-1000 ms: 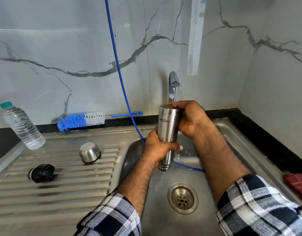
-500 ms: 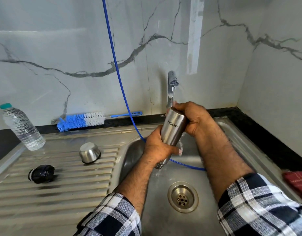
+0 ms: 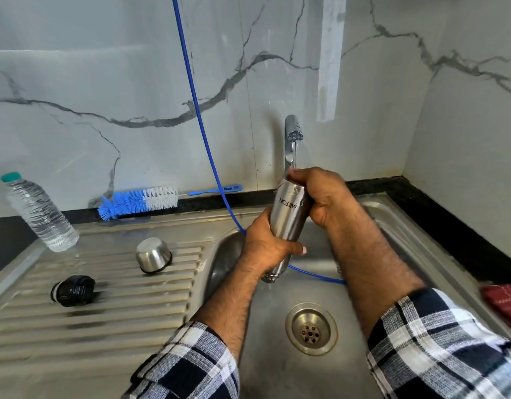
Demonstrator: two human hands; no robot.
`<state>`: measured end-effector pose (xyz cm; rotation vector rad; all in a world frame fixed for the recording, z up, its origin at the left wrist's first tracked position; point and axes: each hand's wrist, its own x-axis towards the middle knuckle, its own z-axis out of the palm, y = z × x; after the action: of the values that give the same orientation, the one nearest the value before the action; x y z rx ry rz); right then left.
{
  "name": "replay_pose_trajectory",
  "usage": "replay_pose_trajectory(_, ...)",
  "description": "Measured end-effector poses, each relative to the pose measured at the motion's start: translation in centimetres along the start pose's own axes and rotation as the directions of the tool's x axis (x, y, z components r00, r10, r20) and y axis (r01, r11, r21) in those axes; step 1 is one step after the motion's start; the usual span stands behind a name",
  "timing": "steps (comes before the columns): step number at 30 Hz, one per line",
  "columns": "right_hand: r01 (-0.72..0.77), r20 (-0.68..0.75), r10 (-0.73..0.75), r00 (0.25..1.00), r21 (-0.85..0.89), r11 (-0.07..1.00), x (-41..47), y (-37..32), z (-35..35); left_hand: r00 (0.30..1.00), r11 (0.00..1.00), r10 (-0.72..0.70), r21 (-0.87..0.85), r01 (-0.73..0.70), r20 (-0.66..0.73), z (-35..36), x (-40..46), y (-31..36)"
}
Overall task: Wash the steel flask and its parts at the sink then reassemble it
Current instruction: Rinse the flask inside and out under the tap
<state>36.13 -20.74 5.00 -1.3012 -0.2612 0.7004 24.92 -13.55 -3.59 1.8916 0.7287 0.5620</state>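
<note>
Gripping the inverted steel flask [image 3: 289, 218] over the sink basin [image 3: 277, 355], left hand [image 3: 266, 249] wraps its lower body, right hand [image 3: 320, 197] its upturned base under the running tap [image 3: 291, 131]. Steel cup [image 3: 153, 254] and black stopper [image 3: 73, 290] lie apart on the drainboard [image 3: 104, 321].

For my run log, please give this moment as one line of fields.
stage: rinsing | flask: upside down under running tap | left hand: grips flask | right hand: grips flask | steel cup, black stopper: on drainboard
</note>
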Motion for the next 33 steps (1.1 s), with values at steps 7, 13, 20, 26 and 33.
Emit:
replay_pose_trajectory(7, 0.014, 0.099, -0.028, 0.995, 0.131, 0.991, -0.8, 0.5, 1.2, 0.991, 0.978, -0.129, -0.167, 0.124, -0.023, -0.8, 0.2, -0.7)
replay_pose_trajectory(13, 0.06, -0.07, -0.062, 0.996, -0.022, 0.998, -1.2, 0.0, 0.7, 1.0, 0.999, -0.005, -0.039, 0.006, 0.014, 0.1, 0.2, -0.5)
replay_pose_trajectory(20, 0.186, 0.073, -0.172, 0.982, -0.47, 0.863, -1.1, 0.3, 0.9, 0.993, 0.963, -0.091, -0.248, 0.105, 0.069, 0.7, 0.0, 0.4)
replay_pose_trajectory(26, 0.258, -0.136, -0.325, 0.936, -0.365, 0.895, -0.5, -0.5, -2.7, 0.973, 0.992, -0.012, -0.122, 0.041, 0.231, -1.3, -0.3, -0.4)
replay_pose_trajectory(33, 0.29, -0.132, -0.282, 0.95, 0.052, 0.955, -1.0, -1.6, -6.8, 0.991, 0.917, 0.0, -0.394, 0.053, 0.135, -4.7, -0.1, -1.1)
